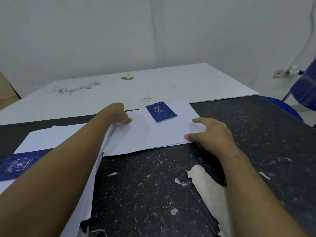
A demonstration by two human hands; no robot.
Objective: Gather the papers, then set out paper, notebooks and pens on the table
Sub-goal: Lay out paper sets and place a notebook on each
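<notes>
Paper [153, 134], thin, white and rectangular, lies in a loose stack on the black table [256, 134], whose speckled top is scuffed, with its covering torn away in pale patches near the front. A small notepad [161, 111] sits on the stack's far part: glossy, mottled blue cover, white crest, spiral binding along its top edge. It lies between the two hands and touches neither.

The left hand [118, 113] is at the stack's left edge with its fingers curled down onto the sheets; I cannot tell whether it grips them. The right hand [212, 134] rests spread on the right edge, thumb at the near corner, fingers lying relaxed along the side.

More sheets [51, 137] fan out under the left forearm, and a second blue notebook [17, 165] lies on them at the far left, partly hidden by that arm. Beyond stands a white table [153, 82], stained and scratched.
</notes>
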